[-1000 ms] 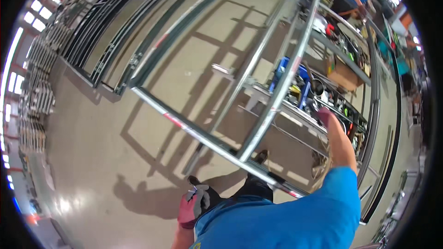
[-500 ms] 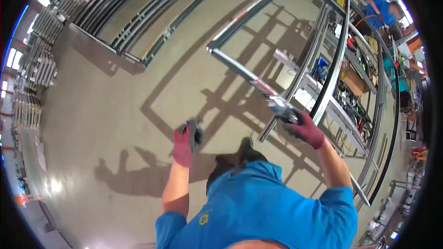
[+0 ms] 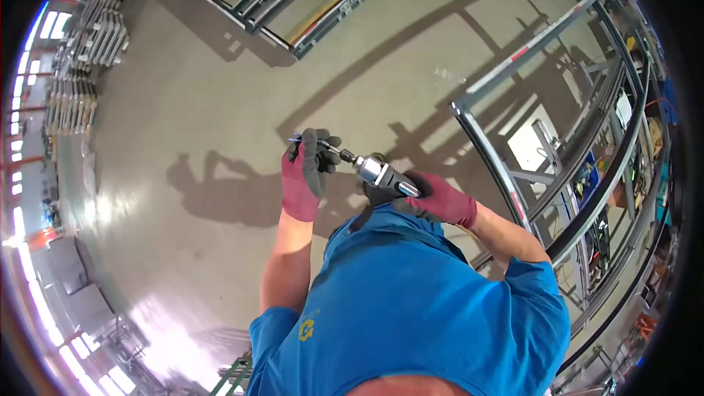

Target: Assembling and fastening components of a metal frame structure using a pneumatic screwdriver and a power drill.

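Observation:
In front of my body, my right hand [image 3: 433, 199], in a maroon and dark grey work glove, is closed round a power drill [image 3: 372, 170] with a silver front and dark grey body. Its chuck and slim bit point left. My left hand [image 3: 309, 165], gloved alike, has its fingers curled at the bit's tip. A thin blue piece pokes out on the far side of those fingers; the rest of what they hold is hidden. To the right of the drill stands a metal frame [image 3: 485, 154] with dark, shiny bars.
More frame bars lie stacked on the floor [image 3: 275, 38] at the far left. Beyond the metal frame, a cluttered bench [image 3: 598, 176] holds tools and parts. Racks of metal pieces [image 3: 73, 95] line the left side. A blue-clothed person [image 3: 666, 99] is partly visible at the right edge.
My right hand has brought the drill away from the metal frame to the front of my body. My left hand has moved up to the bit. The view has turned, shifting the frame rightward.

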Available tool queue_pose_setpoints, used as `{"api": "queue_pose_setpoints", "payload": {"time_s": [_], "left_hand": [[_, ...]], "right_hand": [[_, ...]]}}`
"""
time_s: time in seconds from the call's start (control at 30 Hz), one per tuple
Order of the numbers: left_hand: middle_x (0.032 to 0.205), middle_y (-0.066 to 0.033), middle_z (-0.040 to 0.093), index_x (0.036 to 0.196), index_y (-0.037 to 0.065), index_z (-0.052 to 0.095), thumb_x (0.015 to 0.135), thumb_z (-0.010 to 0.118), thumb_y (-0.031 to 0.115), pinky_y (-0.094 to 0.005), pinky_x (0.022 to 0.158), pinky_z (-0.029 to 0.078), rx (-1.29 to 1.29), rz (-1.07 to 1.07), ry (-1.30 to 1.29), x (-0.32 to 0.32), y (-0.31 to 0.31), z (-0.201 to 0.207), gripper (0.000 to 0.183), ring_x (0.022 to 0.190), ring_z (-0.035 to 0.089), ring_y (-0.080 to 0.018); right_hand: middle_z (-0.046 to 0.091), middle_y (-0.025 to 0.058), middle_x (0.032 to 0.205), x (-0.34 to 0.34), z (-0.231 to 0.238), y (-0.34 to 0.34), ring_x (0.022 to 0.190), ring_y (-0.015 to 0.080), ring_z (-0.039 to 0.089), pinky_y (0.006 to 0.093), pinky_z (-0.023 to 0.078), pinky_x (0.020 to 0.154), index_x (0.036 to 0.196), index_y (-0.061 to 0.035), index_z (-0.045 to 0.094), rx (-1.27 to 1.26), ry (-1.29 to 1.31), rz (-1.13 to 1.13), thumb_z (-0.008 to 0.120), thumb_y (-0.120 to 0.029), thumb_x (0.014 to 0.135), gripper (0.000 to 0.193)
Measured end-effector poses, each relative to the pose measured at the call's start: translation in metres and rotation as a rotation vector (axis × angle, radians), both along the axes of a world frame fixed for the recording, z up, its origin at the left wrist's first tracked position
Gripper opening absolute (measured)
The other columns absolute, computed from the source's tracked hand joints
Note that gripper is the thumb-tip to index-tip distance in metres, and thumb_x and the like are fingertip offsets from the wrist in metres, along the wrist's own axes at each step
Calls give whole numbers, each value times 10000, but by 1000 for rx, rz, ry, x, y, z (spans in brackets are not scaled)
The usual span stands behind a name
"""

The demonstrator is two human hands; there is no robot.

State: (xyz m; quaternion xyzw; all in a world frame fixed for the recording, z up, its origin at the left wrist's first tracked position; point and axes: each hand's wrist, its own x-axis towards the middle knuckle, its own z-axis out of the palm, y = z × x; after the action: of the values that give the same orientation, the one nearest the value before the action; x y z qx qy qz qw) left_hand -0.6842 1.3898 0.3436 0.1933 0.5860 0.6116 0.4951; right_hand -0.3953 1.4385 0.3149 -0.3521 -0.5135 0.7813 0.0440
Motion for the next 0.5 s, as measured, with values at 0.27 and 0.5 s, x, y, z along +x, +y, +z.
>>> {"api": "queue_pose_setpoints", "payload": {"time_s": [0.27, 0.5], "left_hand": [[875, -146, 719, 1051, -5, 658, 1053, 630, 425, -273, 585, 476, 17, -79, -43, -57, 179, -8, 431, 627, 612, -141], [749, -62, 664, 939, -4, 661, 1061, 632, 382, -254, 538, 455, -51, -375, 140, -80, 372, -44, 406, 600, 593, -100]], "right_hand": [[719, 202, 1135, -60, 33, 147, 1077, 242, 690, 401, 542, 925, 1306, 34, 611, 98, -105, -13, 753, -418, 934, 603], [690, 292, 1094, -101, -10, 260, 1047, 451, 673, 499, 529, 892, 1173, 16, 610, 447, -312, -273, 749, -503, 904, 601]]}}
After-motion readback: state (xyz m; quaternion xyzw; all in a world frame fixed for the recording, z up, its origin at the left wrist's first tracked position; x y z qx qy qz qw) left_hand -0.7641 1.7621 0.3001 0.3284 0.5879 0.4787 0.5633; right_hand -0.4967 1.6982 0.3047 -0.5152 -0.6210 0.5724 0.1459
